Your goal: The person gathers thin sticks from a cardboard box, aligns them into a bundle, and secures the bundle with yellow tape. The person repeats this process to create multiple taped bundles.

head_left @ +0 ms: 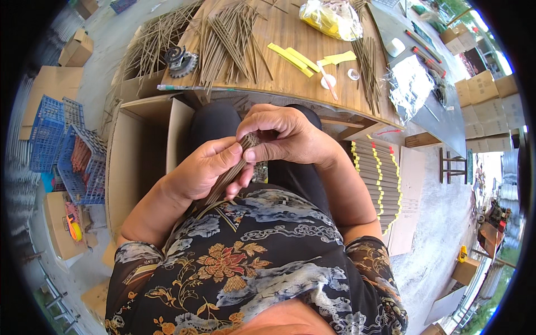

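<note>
Over my lap, my left hand (207,170) wraps round a bundle of thin brown incense sticks (224,181). The bundle slants from its upper end between my hands down toward my shirt. My right hand (285,137) is closed at that upper end, thumb and bent fingers pressing on it; its fingertips partly hide the stick ends. On the wooden table (279,33) ahead lie many loose incense sticks (226,47) and several yellow paper strips (290,60). Beside the strips is a small white dish (327,82) with a thin brush-like stick (329,84) across it.
A clear bag with yellow contents (330,21) and a dark toothed metal part (183,64) sit on the table. An open cardboard box (137,148) stands at my left, with blue crates (50,134) beyond. Yellow-banded bundles (375,181) lie at my right.
</note>
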Available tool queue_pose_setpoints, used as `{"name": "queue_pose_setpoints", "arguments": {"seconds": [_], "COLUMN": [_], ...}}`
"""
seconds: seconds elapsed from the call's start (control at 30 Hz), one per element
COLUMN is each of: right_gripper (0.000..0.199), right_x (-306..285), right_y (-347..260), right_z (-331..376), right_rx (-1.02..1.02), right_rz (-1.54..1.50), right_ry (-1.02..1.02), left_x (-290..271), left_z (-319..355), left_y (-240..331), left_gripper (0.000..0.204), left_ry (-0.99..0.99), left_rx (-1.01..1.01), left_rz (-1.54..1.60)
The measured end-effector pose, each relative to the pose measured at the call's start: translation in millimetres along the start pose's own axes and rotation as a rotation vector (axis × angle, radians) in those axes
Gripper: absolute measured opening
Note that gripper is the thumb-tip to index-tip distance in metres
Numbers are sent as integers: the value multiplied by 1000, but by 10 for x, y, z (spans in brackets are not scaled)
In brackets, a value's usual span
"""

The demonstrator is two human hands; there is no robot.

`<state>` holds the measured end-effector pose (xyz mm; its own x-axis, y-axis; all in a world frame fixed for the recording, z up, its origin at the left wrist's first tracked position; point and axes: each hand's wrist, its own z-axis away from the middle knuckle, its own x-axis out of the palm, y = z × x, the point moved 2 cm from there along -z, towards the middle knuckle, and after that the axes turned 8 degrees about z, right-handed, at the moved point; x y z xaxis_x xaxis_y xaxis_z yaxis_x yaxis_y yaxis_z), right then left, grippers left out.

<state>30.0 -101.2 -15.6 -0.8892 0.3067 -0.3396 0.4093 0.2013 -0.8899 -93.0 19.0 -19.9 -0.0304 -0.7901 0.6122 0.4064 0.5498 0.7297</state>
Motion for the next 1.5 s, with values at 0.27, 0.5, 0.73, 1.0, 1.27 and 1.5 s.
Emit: {"name": "queue_pose_setpoints", "arguments": {"seconds": [0.27, 0.5, 0.73, 1.0, 1.27, 1.5], "right_gripper": [27, 26, 18, 14, 9, 9], "right_x": [-138, -1064, -1239, -1259, -1217, -1218], "right_y": [344, 1612, 2112, 2112, 2033, 2078], "right_z": [-259, -566, -689, -818, -778, -721], "right_rx": [189, 592, 678, 564, 458, 498], "right_rz": [-233, 1038, 1327, 1455, 1449, 1377], "right_ry": [-74, 515, 227, 43, 198, 343], "left_x": [-325, -689, -906, -974, -1012, -1030], "left_z": [-143, -220, -248, -245, -171, -133], "left_y": [88, 265, 336, 364, 385, 370], "left_gripper": [31, 35, 34, 29, 29, 31], "left_ry": [91, 269, 279, 265, 275, 248], "left_rx": [44, 89, 81, 88, 111, 121], "left_rz": [-85, -138, -73, -34, -41, -52]}}
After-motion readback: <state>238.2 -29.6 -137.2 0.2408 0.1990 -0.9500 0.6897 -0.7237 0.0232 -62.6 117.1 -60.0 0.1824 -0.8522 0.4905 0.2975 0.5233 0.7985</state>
